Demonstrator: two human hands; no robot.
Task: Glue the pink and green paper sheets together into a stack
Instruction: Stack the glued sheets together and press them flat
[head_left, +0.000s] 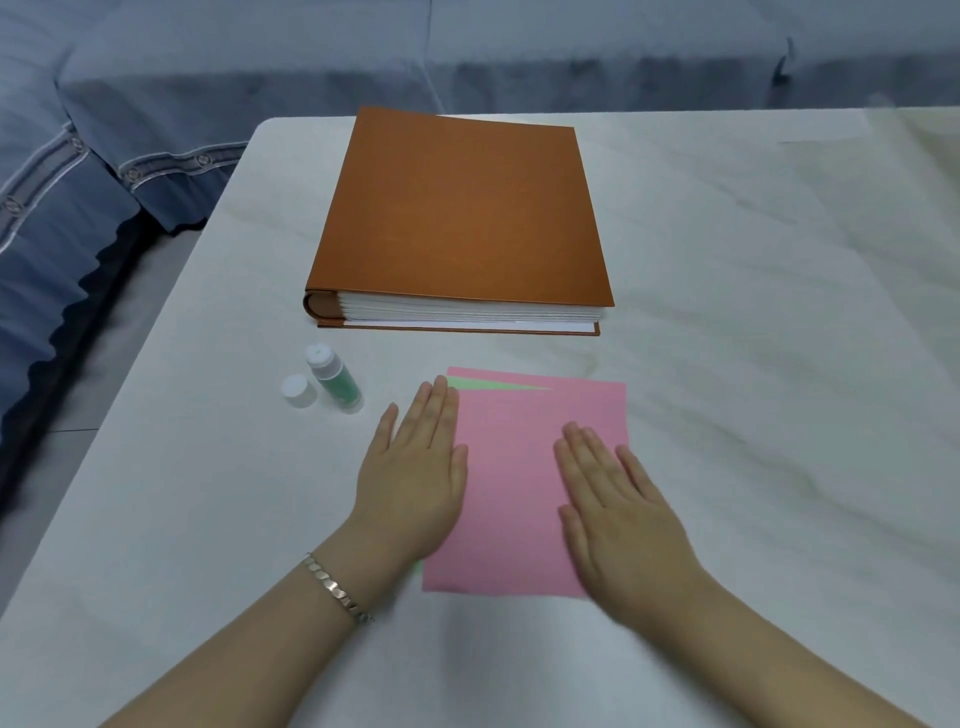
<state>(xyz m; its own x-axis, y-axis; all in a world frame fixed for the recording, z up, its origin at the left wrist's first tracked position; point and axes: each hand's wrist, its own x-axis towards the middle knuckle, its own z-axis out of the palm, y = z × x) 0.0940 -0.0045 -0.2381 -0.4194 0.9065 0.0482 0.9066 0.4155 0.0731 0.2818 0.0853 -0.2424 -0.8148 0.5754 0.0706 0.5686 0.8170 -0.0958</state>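
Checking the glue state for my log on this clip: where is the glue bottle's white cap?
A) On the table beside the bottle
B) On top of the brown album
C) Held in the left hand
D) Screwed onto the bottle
A: the cap stands on the table just left of the uncapped glue bottle, while the left hand and right hand lie flat on the pink sheet.
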